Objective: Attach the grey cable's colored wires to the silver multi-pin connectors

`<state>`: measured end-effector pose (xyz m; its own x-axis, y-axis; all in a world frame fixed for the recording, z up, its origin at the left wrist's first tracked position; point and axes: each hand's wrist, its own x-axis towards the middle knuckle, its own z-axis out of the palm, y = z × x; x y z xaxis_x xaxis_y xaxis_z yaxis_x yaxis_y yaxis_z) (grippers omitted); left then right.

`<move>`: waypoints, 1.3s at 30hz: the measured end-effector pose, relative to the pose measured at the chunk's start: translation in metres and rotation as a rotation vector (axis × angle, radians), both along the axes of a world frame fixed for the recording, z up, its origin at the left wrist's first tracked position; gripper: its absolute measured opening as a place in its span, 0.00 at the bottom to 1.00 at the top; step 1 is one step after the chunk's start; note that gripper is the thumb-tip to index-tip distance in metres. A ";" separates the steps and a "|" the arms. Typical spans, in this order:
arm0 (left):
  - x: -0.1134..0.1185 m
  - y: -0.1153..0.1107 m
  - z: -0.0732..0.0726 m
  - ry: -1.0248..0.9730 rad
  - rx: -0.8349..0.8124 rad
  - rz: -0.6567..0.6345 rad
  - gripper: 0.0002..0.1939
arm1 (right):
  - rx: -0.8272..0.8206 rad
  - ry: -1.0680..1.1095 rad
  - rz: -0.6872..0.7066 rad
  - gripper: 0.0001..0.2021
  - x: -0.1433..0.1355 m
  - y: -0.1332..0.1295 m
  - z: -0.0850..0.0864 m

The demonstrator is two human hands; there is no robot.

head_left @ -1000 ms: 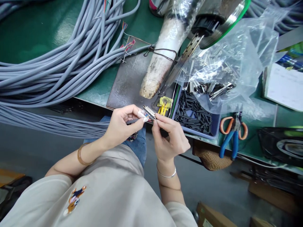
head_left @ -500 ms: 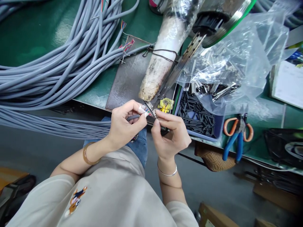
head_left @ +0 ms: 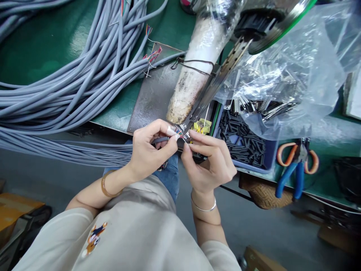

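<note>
My left hand [head_left: 152, 145] pinches the end of a grey cable [head_left: 159, 140], where thin coloured wires [head_left: 178, 130] fan out at a small metal connector. Opposite it, my right hand [head_left: 210, 158] has thumb and forefinger closed at the connector's right side; what lies between those fingertips is too small to make out. Right above the fingertips is the tip of a soldering iron [head_left: 194, 114], beside a white, scorched, plastic-wrapped tube [head_left: 184, 90]. A yellow sponge [head_left: 203, 126] sits just behind my right fingers.
Bundles of grey cable [head_left: 70, 90] cover the bench's left side. A metal plate [head_left: 152, 98] lies behind my left hand. To the right are a blue bin [head_left: 245, 146] of black tubes, a clear bag [head_left: 304, 75] of connectors, and pliers [head_left: 300, 158]. A solder reel [head_left: 282, 22] hangs above.
The view has shifted, so the bin and pliers appear farther right. My right fingers have moved slightly at the connector. My left hand keeps its pinch.
</note>
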<state>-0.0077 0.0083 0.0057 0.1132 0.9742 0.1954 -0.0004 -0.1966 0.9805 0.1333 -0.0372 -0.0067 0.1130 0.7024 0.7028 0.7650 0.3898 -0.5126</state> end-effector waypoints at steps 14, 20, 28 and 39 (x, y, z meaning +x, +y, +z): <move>-0.015 0.000 -0.008 0.244 0.364 -0.092 0.06 | -0.058 0.046 0.034 0.09 0.003 -0.001 0.000; -0.014 0.002 -0.008 0.338 0.472 -0.049 0.09 | -0.060 0.037 0.033 0.09 0.002 0.003 0.004; -0.014 0.004 -0.005 0.266 0.377 -0.033 0.06 | -0.072 0.084 0.052 0.09 0.002 0.007 0.004; -0.013 0.003 -0.007 0.340 0.488 -0.029 0.07 | -0.077 0.032 0.038 0.08 0.004 0.007 0.008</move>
